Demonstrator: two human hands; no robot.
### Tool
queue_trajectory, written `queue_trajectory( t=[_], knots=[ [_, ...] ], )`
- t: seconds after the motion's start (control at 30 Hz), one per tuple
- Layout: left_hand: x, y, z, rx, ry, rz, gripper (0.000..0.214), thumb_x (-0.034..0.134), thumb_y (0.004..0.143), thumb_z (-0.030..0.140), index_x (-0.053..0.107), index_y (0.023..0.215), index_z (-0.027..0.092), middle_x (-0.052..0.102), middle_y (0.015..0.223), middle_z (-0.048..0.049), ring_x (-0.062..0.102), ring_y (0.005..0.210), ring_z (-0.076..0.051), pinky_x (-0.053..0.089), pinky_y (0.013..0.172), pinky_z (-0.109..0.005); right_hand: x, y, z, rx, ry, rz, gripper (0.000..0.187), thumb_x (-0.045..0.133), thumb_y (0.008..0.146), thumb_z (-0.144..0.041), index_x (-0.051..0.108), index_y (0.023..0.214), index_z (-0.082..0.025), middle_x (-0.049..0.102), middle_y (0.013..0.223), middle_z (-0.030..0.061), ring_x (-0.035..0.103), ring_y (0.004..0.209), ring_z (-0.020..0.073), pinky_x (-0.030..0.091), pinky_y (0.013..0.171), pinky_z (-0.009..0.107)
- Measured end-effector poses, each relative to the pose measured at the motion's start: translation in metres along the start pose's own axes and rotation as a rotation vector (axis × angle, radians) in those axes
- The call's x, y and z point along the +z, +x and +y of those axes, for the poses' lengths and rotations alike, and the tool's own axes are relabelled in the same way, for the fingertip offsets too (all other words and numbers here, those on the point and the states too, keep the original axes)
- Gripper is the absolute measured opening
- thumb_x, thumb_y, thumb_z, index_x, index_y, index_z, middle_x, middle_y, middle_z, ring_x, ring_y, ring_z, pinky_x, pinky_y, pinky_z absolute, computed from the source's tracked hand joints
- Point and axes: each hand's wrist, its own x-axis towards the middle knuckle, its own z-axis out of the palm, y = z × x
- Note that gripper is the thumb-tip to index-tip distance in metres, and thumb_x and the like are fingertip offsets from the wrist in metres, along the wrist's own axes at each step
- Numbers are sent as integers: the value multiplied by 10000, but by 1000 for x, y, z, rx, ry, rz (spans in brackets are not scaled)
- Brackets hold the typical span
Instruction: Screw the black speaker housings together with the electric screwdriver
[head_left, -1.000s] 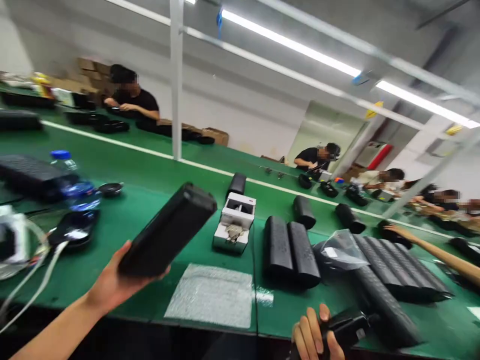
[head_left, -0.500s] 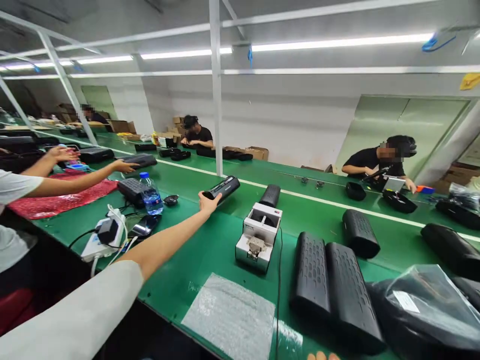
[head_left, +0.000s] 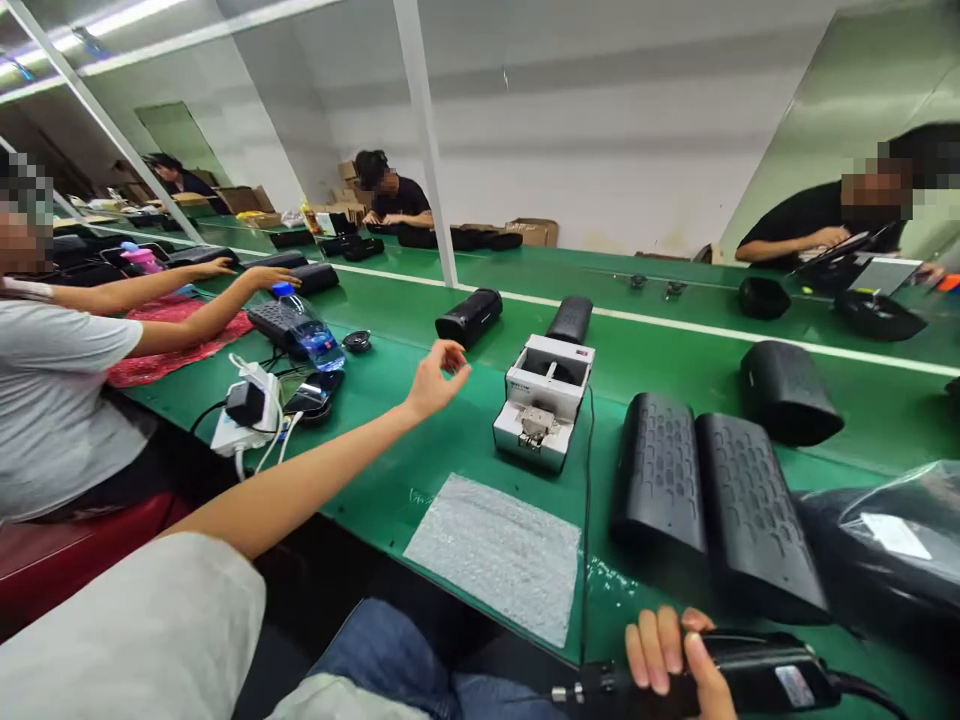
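My left hand (head_left: pixel 437 378) hovers over the green bench, fingers loosely curled and apart, holding nothing. Just beyond it a black cylindrical speaker (head_left: pixel 469 317) lies on its side on the belt. My right hand (head_left: pixel 670 662) at the bottom edge grips a black electric screwdriver (head_left: pixel 739 678) with a cable at its rear. A white fixture box (head_left: pixel 545 401) stands between the hands. A grey foam pad (head_left: pixel 496 553) lies at the near edge. Two black speaker shells (head_left: pixel 705 498) lie side by side right of the box.
A person in a grey shirt (head_left: pixel 52 395) on my left reaches over the bench. A water bottle (head_left: pixel 307 330), power strip (head_left: pixel 244 418) and phone (head_left: pixel 311 398) sit left. More speakers (head_left: pixel 787 394) and a plastic-bagged one (head_left: pixel 892 550) lie right. Other people work across the belt.
My left hand carried the black speaker out, set it on the belt and has let go, now drawn back a little. My right hand with the screwdriver has come back into view.
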Motion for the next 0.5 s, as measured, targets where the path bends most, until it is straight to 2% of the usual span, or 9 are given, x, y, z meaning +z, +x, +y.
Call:
queue_trajectory(
  t=[0.1,0.13,0.2,0.27,0.33,0.5],
  knots=[
    [8,-64,11,145,13,-324,174,838,1137,353,816,1143,181,815,1004,-24,790,873,-202,689,877,-361,17,-6,-6,21,5,52,337,947,895,-417,651,975,-277,339,713,-92,350,525,112,428,468,215],
    [12,-80,17,182,22,-406,132,848,1124,322,830,1116,192,814,951,-10,787,837,-190,682,861,-338,22,-8,-9,14,-7,57,331,938,902,-405,644,975,-270,342,724,-90,361,538,111,432,479,213],
    [24,-98,28,225,57,-504,101,839,1130,288,838,1175,198,828,970,-11,803,861,-197,688,890,-348,31,-11,-13,-17,-29,69,323,925,907,-386,636,976,-259,351,738,-88,372,555,109,432,496,207],
    [36,-100,37,235,113,-541,160,806,1166,304,813,1267,180,837,1084,-40,820,955,-224,706,948,-411,36,-13,-16,-46,-45,77,336,930,894,-378,628,968,-251,355,741,-88,369,559,106,424,500,202],
    [44,-94,42,234,174,-567,200,789,1188,341,794,1280,165,826,1163,-64,821,1012,-241,718,967,-448,39,-13,-16,-68,-64,90,365,950,867,-377,621,956,-246,358,739,-90,368,560,103,423,501,197],
    [47,-89,52,261,286,-644,238,795,1191,365,780,1299,154,818,1175,-67,824,989,-235,736,924,-431,48,-15,-16,-97,-72,151,439,1006,798,-382,613,928,-236,370,727,-94,374,555,93,434,486,189]
  ],
)
